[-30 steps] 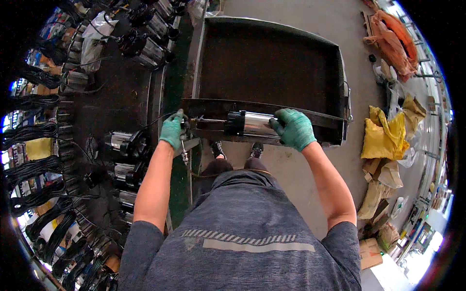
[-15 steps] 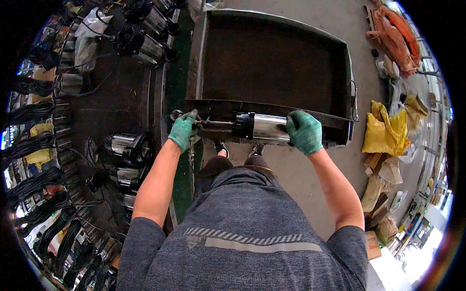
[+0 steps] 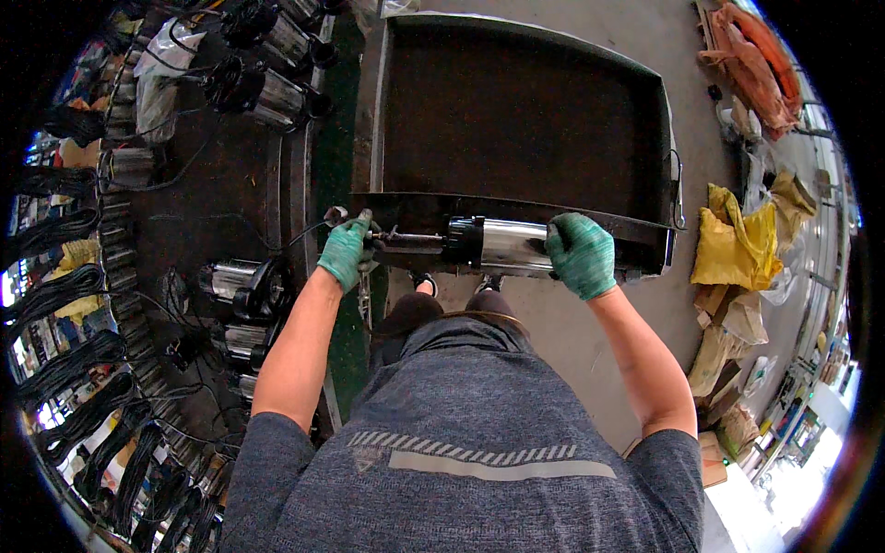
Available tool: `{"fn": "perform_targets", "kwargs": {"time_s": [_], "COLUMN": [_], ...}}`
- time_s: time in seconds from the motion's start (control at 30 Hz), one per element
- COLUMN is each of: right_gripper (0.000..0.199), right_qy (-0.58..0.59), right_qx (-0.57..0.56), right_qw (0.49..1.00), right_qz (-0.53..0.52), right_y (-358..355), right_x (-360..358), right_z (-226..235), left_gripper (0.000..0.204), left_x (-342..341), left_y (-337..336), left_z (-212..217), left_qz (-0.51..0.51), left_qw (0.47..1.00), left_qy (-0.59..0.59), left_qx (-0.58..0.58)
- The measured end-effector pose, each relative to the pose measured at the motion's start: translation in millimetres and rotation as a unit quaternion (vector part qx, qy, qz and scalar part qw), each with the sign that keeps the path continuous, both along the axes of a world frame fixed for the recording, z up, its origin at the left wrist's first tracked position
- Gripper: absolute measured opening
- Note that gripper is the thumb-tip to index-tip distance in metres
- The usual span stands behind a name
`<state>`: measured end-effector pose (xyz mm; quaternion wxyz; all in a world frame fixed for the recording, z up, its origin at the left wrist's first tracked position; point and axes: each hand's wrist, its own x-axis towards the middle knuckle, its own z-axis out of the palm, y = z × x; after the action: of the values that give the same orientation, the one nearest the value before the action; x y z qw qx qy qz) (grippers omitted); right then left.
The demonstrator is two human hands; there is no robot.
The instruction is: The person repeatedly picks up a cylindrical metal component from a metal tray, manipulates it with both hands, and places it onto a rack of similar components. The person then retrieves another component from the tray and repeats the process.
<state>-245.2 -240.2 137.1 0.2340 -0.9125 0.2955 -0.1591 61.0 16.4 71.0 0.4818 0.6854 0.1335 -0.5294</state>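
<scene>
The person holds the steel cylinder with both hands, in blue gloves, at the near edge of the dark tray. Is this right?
Not quite: the gloves are green, not blue. The head view shows the left hand and right hand on the steel cylinder at the near edge of the dark tray.

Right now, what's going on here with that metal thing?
A person in green gloves holds a long steel pump motor level with both hands: the left hand grips its thin dark shaft end, the right hand its shiny body. It sits at the near rim of a big dark metal tray. Similar motors lie to the left.
</scene>
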Motion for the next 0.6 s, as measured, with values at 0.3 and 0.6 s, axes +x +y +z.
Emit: {"fn": "perform_targets", "kwargs": {"time_s": [0.3, 0.6], "right_gripper": [0.013, 0.019], "right_qy": [-0.006, 0.01], "right_qx": [-0.046, -0.056], "right_qw": [0.999, 0.998], "right_qz": [-0.001, -0.015], "right_y": [1.8, 5.4], "right_x": [2.2, 4.0], "right_z": [-5.0, -2.8], "left_gripper": [0.034, 0.032], "left_x": [-5.1, -3.1], "left_y": [-3.4, -2.1], "left_z": [-8.8, -15.5], "left_qz": [-0.052, -0.096], "left_qw": [0.996, 0.99], "left_qy": [-0.07, -0.088], "left_qx": [0.026, 0.043]}}
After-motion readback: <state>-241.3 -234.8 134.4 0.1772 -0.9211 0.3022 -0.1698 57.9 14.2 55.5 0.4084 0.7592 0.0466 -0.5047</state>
